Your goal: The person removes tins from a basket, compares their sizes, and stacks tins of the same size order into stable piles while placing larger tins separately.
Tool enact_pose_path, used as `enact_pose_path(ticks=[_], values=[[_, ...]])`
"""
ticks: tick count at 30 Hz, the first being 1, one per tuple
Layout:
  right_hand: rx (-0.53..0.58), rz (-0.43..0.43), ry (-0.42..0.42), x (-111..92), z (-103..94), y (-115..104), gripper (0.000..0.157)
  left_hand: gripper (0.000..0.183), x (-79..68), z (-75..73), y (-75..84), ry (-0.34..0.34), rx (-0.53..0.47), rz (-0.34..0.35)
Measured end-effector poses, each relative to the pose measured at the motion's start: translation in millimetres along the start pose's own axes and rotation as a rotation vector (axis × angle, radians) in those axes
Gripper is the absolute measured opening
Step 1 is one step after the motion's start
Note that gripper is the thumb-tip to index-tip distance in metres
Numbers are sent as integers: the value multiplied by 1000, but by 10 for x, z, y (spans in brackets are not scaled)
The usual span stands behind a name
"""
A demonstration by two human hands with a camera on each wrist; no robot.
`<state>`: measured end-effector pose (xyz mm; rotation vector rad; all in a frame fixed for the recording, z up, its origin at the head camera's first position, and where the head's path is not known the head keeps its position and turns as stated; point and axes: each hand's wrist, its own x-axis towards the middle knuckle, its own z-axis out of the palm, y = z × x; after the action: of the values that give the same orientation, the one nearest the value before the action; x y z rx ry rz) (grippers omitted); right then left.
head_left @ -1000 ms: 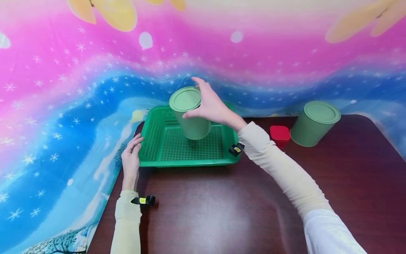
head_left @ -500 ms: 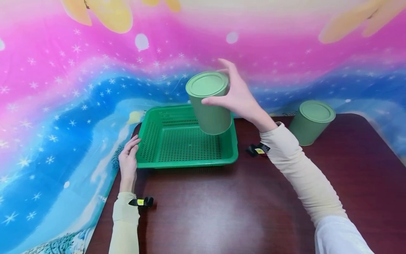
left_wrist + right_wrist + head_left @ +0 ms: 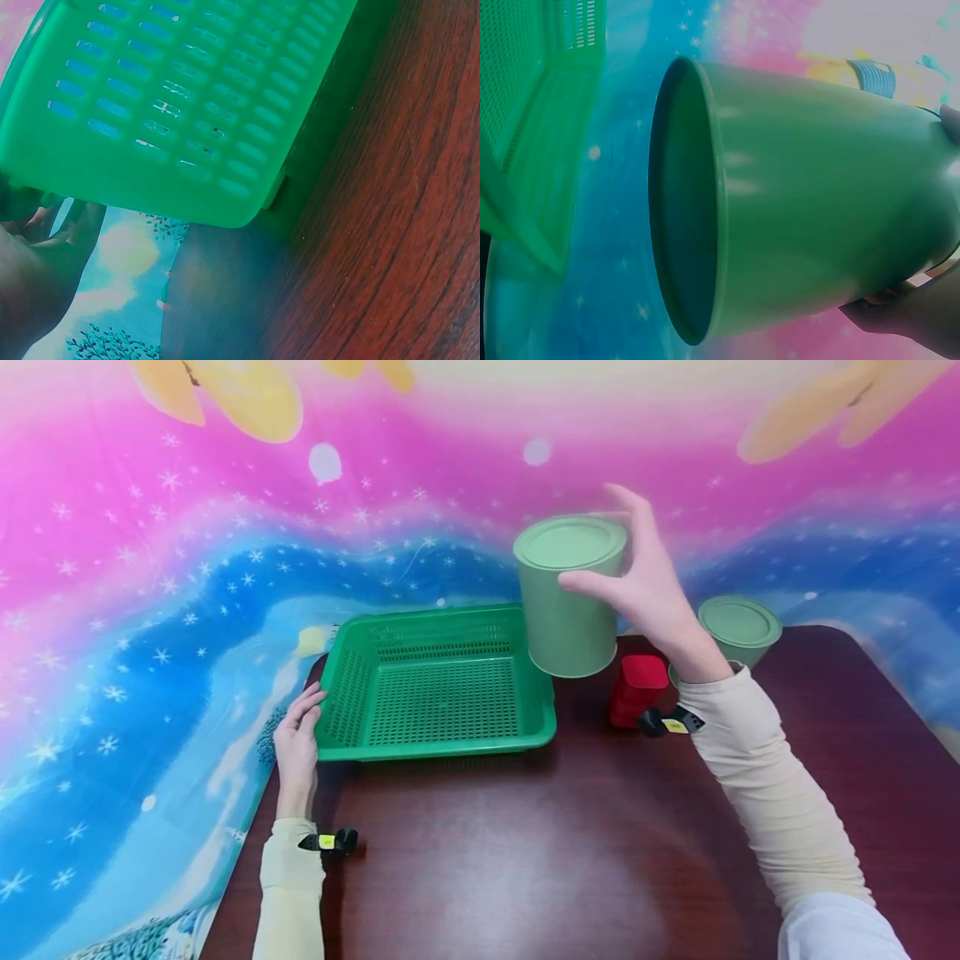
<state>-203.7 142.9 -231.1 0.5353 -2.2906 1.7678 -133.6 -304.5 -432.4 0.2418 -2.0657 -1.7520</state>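
Observation:
My right hand point(image 3: 652, 585) holds a pale green lidded can point(image 3: 572, 602) upright in the air, thumb on the near side and fingers round the far side near the top. The can's recessed bottom faces the camera in the right wrist view, where the can point(image 3: 802, 195) lies across the middle. The held can is just right of a green plastic basket point(image 3: 442, 748) with slotted walls. At the basket's left rim, my left hand point(image 3: 297, 745) grips the edge with its fingers. The left wrist view shows the basket's outer wall point(image 3: 225, 199) above that hand point(image 3: 37, 277).
A red container point(image 3: 641, 685) stands on the dark wooden table point(image 3: 480, 852), below and right of the held can. Behind my right wrist is a second pale green can point(image 3: 741, 622), partly hidden. A patterned cloth point(image 3: 450, 468) hangs along the back and left.
My right hand has carried the can up and rightward, from over the basket to beyond its right rim. The left hand stays at the basket's left rim.

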Motion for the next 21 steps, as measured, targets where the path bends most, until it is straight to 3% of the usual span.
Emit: enact_pose_path(ticks=[10, 21], values=[[-15, 79, 80, -177, -379, 41, 95, 35, 13, -3, -11, 2, 1, -8], [32, 96, 178, -396, -812, 159, 95, 35, 10, 4, -4, 2, -8, -6]])
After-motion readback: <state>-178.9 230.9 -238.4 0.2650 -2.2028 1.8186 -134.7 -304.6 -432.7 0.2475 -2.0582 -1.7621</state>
